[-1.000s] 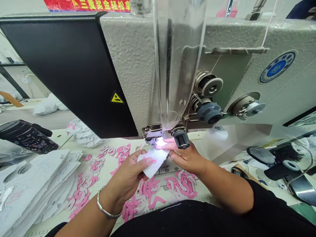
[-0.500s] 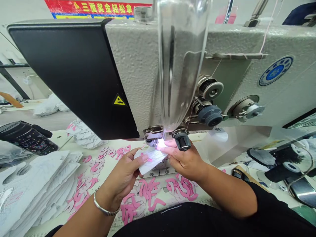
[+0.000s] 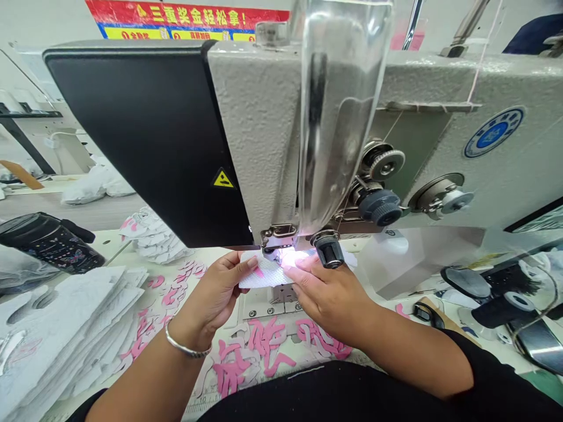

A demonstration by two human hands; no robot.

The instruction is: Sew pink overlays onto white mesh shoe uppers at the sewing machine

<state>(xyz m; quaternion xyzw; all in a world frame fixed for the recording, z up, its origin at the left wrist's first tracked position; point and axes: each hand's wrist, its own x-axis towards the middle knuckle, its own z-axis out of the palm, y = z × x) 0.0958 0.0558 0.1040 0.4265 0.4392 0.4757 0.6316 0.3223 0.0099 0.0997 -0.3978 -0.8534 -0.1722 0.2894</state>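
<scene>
A white dimpled fabric piece (image 3: 273, 278) with a pink patch lies under the presser foot of the sewing machine (image 3: 259, 123). My left hand (image 3: 226, 287) pinches its left end between thumb and fingers. On the right side of the needle, my right hand (image 3: 328, 287) presses the same fabric with its fingertips, close to the foot. The machine's lamp lights the needle area brightly, so the stitch point is washed out. Part of the right fingers is hidden behind a dark tension knob (image 3: 329, 253). A clear shield (image 3: 341, 123) hangs before the machine head.
Pink and white cut scraps (image 3: 266, 340) lie about the machine bed. At the left are a stack of white fabric pieces (image 3: 79, 334), a black patterned bottle (image 3: 48, 243) and a smaller pile of pieces (image 3: 156, 237). Thread spools (image 3: 505, 308) and black scissors (image 3: 428, 313) are at the right.
The fabric has turned from a slant to nearly level, and more of it shows right of the needle. My left hand has moved slightly up and left with it. The view has shifted a little.
</scene>
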